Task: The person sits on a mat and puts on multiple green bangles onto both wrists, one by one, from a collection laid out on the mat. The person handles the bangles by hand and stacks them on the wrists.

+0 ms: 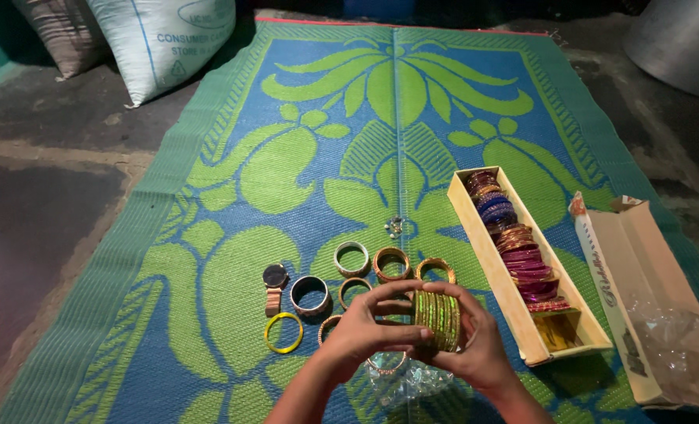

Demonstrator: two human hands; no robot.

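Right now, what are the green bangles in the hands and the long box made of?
The stack of green bangles, held by the left hand and right hand, looks like glass or glossy plastic with gold glitter: it shines in stripes. The long box looks like plain matte cardboard, with flat tan walls and folded corners.

Both hands (412, 334) meet low on the mat (232, 157). Just ahead of them loose bangles (349, 271) and a wristwatch (274, 284) crowd the mat, blocking a straight reach forward. Right of the hands the long bangle box (475, 235) and its lid (640, 267) wall off that side. Crumpled plastic wrap (404, 381) lies under the hands. Left and far ahead: bare mat, open passage, sacks (153, 39) well beyond.
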